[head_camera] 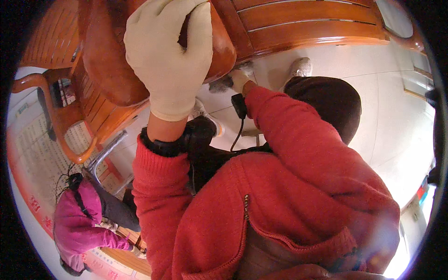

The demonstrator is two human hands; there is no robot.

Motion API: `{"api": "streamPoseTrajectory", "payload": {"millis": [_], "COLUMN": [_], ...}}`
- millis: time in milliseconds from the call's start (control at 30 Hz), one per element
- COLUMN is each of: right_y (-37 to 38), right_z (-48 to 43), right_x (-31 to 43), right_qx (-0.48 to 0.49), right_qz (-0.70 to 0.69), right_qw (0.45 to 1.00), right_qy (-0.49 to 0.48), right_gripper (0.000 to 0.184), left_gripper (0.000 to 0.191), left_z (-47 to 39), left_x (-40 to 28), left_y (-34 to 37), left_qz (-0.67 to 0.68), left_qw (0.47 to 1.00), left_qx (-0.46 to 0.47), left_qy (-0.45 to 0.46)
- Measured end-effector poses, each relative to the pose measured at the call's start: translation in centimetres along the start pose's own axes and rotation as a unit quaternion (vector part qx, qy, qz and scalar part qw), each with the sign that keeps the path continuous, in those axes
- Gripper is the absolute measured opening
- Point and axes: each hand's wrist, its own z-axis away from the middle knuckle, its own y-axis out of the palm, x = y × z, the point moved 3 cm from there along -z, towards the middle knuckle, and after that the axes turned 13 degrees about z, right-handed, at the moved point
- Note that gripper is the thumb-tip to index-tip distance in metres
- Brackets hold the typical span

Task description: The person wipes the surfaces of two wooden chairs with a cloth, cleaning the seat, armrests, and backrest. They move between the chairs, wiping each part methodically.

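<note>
My left hand point(168, 63), in a cream glove, is raised in front of a rounded, glossy wooden furniture part point(224, 52). Its fingertips reach the top edge, so whether they grip the wood cannot be told. Lower down, beneath that wood, my right hand point(241, 79) wears a similar glove and reaches close to the floor. A dark grey, fuzzy-looking thing point(220, 85), perhaps a cloth, shows against the right hand; the fingers are mostly hidden. A small black device point(239, 105) with a cable is at the right wrist, and a black band point(168, 147) circles the left wrist.
A slatted wooden bench point(308, 31) runs across the top right. At left stands slatted seating with a curved wooden armrest point(52, 115), near a metal frame point(105, 154). A person in a magenta top point(77, 220) bends over slatted wood at lower left. My knees and shoes are below me.
</note>
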Motion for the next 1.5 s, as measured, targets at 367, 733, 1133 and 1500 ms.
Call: {"api": "streamPoseTrajectory", "payload": {"millis": [367,733,1133,1500], "right_y": [1.9,0.5,-6.5,-9.6], "right_z": [-0.8,0.8,5.4,10.6], "right_x": [-1.0,-5.4,3.1,-2.7], "right_qx": [-0.115,-0.018,-0.123,-0.225], "right_qz": [-0.111,0.056,-0.097,-0.076], "right_qw": [0.986,0.997,0.980,0.966], "right_qy": [-0.055,0.056,-0.121,0.103], "right_gripper": [0.055,0.051,0.042,0.042], "left_gripper": [0.019,0.019,0.016,0.017], "left_z": [-0.1,0.2,0.3,0.3], "left_x": [-0.5,-0.1,0.5,0.3], "left_y": [-0.5,-0.6,-0.2,-0.5], "left_qz": [-0.050,-0.010,0.014,0.006], "left_qw": [0.997,0.999,1.000,1.000], "left_qx": [0.045,0.023,-0.021,-0.016], "left_qy": [-0.049,-0.039,0.005,-0.002]}}
